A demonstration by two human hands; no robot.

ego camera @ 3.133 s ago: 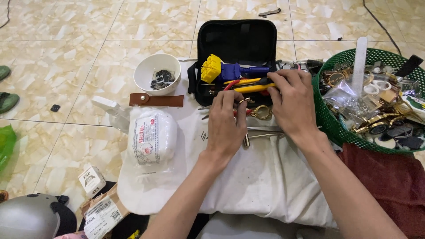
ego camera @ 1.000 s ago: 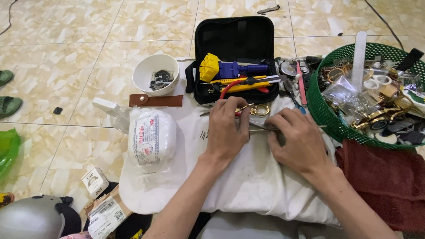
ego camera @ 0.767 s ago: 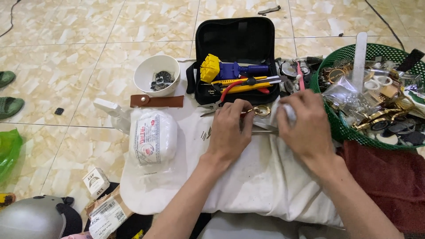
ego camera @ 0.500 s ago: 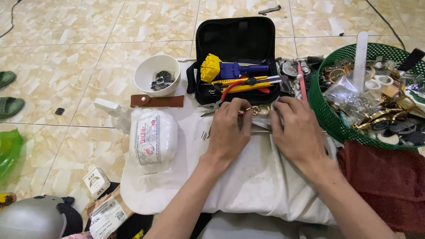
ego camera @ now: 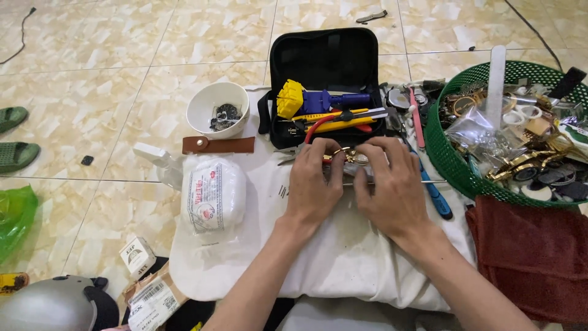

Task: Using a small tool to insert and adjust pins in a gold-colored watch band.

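Observation:
My left hand (ego camera: 313,182) and my right hand (ego camera: 392,187) meet over a white cloth (ego camera: 343,257), fingers closed around a small gold-coloured watch (ego camera: 348,154) held between them. A thin metal tool (ego camera: 429,181) lies under my right hand, its tip poking out to the right. Just beyond my fingers sits an open black tool case (ego camera: 324,61) with yellow, blue and red tools inside. Most of the watch is hidden by my fingers.
A white bowl (ego camera: 217,109) of small dark parts and a brown leather strap (ego camera: 218,145) lie at the left. A white packet (ego camera: 213,193) rests on the cloth. A green basket (ego camera: 450,153) full of watches stands at the right, above a dark red cloth (ego camera: 533,257). A blue tool (ego camera: 436,197) lies beside my right hand.
My right hand went from the tool case to the cloth, lifted toward the basket, then came back to meet my left hand at the watch. My left hand stayed put.

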